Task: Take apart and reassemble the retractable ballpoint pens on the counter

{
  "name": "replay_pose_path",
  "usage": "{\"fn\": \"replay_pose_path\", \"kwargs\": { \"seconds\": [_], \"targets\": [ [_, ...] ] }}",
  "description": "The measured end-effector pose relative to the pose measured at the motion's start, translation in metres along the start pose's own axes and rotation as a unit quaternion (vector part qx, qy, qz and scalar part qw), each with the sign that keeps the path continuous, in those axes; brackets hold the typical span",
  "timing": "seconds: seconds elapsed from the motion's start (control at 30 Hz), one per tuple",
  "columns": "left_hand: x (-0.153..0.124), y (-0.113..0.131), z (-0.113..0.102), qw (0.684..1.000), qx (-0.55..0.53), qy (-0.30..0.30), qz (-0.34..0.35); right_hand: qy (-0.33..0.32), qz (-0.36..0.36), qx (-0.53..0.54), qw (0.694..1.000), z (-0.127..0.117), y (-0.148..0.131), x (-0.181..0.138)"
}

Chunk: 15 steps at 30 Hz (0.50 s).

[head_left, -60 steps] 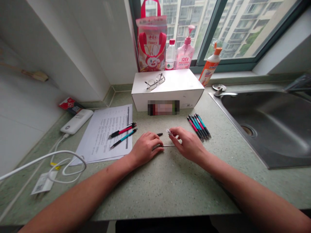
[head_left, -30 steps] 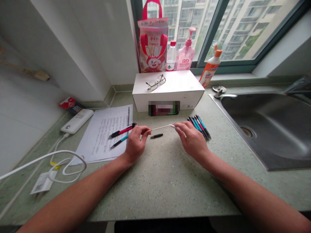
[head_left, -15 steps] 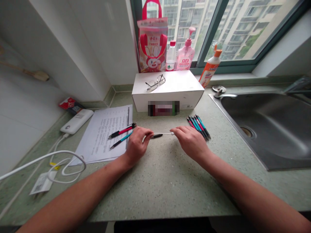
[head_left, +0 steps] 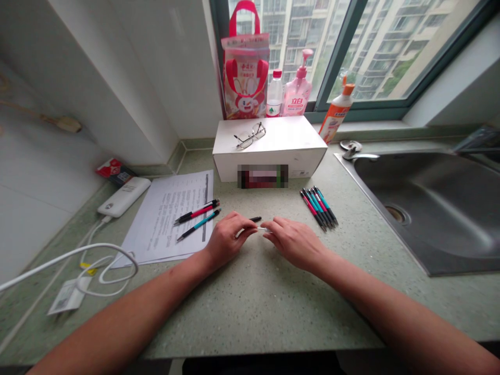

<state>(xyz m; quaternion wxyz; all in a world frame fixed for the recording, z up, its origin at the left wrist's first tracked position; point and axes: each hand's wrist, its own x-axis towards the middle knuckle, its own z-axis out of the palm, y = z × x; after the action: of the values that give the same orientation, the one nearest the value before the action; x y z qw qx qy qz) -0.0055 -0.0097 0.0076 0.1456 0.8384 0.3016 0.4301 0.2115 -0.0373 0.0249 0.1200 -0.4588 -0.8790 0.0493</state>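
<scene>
Over the middle of the counter, a thin white pen refill (head_left: pixel 263 229) spans the small gap between my two hands. My left hand (head_left: pixel 229 234) is closed, pinching its left end between thumb and fingers. The fingertips of my right hand (head_left: pixel 299 244) are closed on its other end; most of the refill is covered by fingers. Just behind, a black pen piece (head_left: pixel 255 219) lies on the counter, partly hidden by my left hand. Left of that hand, a teal and black pen (head_left: pixel 198 225) and red and black pens (head_left: pixel 197 212) rest on printed sheets (head_left: pixel 164 208).
Several teal and red pens (head_left: pixel 318 208) lie side by side to the right. At the back stands a white box (head_left: pixel 269 135) with eyeglasses (head_left: pixel 250 136) on top. A steel sink (head_left: pixel 429 208) is at right; a white power bank (head_left: pixel 124 197) and cable (head_left: pixel 117 245) at left.
Both hands have come closer together and slightly nearer to me, so less of the white refill shows between them. The teal pen on the sheets is more fully visible.
</scene>
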Motion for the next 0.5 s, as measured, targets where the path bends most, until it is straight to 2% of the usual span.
{"fn": "replay_pose_path", "kwargs": {
  "seconds": [0.13,0.27,0.4,0.5],
  "targets": [
    [-0.002,0.000,-0.001,0.998,-0.027,0.010,-0.050,0.019,0.043,0.013,0.999,-0.004,-0.001,0.000],
    [-0.002,-0.006,-0.003,0.994,0.048,0.033,-0.095,0.069,0.072,0.000,0.995,-0.006,0.003,0.000],
    [-0.001,-0.015,0.001,0.984,0.149,-0.045,-0.085,0.109,0.094,0.000,0.990,-0.010,0.009,-0.001],
    [-0.001,-0.017,0.004,0.976,0.185,-0.088,-0.079,0.105,0.104,-0.009,0.989,-0.012,0.012,0.000]
  ]
}}
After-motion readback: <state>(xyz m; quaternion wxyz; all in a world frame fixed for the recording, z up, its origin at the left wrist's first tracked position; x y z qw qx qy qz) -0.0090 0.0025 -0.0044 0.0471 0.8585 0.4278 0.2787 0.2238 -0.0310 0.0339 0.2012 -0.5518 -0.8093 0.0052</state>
